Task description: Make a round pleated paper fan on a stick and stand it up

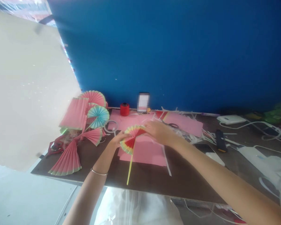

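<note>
A small pleated paper fan (130,143), red and pink with a pale yellow edge, is spread between my hands above the table. A thin yellow strip (130,170) hangs down from its middle toward the table's front edge. My left hand (120,138), below a silver bangle, grips the fan's left side with thumb and fingers. At the upper right, my right hand (159,132) is closed on the fan's other end; its fingertips are partly hidden. Pink paper sheets (151,153) lie flat right beneath the fan.
Finished-looking pink fans (67,159) and a blue one (98,117) are heaped at left. A red thread spool (124,109), tape roll (110,126) and a propped phone (143,102) stand along the back. Scissors (173,125), paper scraps, a power strip (255,159) and cables lie right.
</note>
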`<move>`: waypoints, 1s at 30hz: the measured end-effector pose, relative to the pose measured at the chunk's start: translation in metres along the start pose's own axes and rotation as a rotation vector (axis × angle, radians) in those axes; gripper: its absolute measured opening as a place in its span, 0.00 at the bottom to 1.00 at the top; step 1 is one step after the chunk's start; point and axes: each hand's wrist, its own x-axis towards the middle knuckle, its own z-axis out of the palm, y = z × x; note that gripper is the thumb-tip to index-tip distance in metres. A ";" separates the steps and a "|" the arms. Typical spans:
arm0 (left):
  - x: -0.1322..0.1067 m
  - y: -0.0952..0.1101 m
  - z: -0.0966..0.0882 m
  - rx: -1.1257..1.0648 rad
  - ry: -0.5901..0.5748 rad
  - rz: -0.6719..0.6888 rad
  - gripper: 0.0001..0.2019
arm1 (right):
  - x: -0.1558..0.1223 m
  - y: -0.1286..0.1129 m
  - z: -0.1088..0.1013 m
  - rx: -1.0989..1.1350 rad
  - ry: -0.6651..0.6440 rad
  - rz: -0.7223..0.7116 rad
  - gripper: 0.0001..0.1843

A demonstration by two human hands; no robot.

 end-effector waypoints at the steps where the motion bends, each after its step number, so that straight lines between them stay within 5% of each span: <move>1: -0.002 0.001 0.002 -0.003 -0.010 -0.003 0.16 | 0.001 -0.003 0.000 0.030 0.008 0.017 0.16; 11: -0.010 0.006 0.012 0.051 -0.094 0.005 0.13 | 0.009 -0.026 0.008 0.345 0.041 0.061 0.12; 24: 0.001 -0.001 0.002 0.126 -0.061 0.036 0.15 | 0.002 -0.040 0.011 0.269 0.010 0.173 0.14; 30: 0.002 -0.002 -0.002 0.207 -0.086 0.043 0.18 | -0.021 -0.023 0.003 0.274 -0.097 0.454 0.33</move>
